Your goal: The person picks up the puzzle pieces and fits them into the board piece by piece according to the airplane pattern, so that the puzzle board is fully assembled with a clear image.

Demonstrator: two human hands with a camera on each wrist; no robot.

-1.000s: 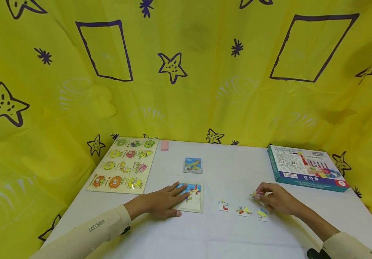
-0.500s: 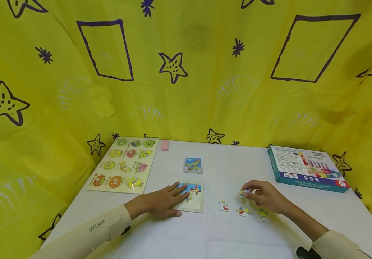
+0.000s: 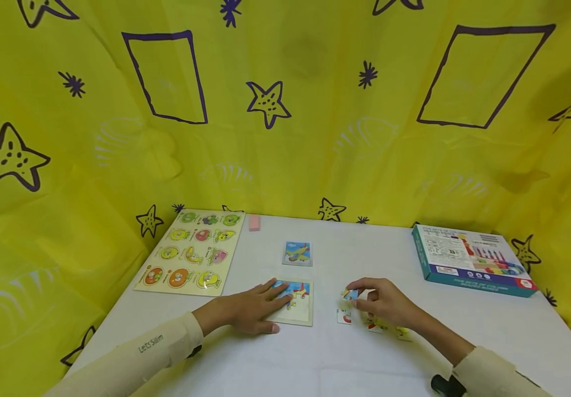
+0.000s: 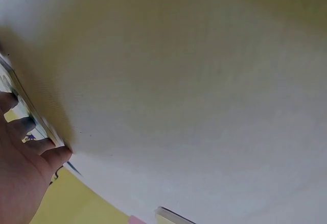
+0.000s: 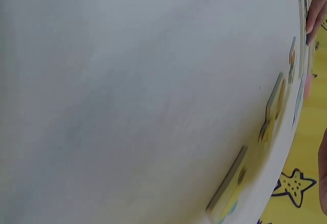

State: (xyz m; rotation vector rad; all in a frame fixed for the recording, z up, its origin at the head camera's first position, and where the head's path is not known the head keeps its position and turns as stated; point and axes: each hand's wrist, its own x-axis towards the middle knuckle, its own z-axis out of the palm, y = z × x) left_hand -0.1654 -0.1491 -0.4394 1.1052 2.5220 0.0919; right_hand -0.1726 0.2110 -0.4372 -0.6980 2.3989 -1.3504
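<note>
My left hand [image 3: 252, 310] lies with spread, straight fingers on a square puzzle board [image 3: 304, 315], partly filled with airplane pieces; its palm and fingertips touch the board's edge in the left wrist view. Between thumb and fingertips, my right hand [image 3: 384, 300] pinches a blue and yellow puzzle piece [image 3: 350, 295] just above the table. Below that hand lie loose pieces: a white one with a red curve [image 3: 345, 316], a red and yellow one [image 3: 374, 326], partly hidden by the fingers, and a yellow one [image 3: 404, 333]. In the right wrist view only a sliver of the right hand [image 5: 323, 175] shows.
Behind the board lies a small airplane picture tile [image 3: 297, 253]. A wooden fruit puzzle board [image 3: 191, 269] is at the left, with a pink block [image 3: 254, 223] past its far corner. A teal-edged box [image 3: 474, 259] sits at the back right. A yellow curtain [image 3: 305, 154] hangs behind the white table.
My right hand has moved left, carrying the pinched puzzle piece from beyond the loose pieces toward the board. The left hand has stayed on the board.
</note>
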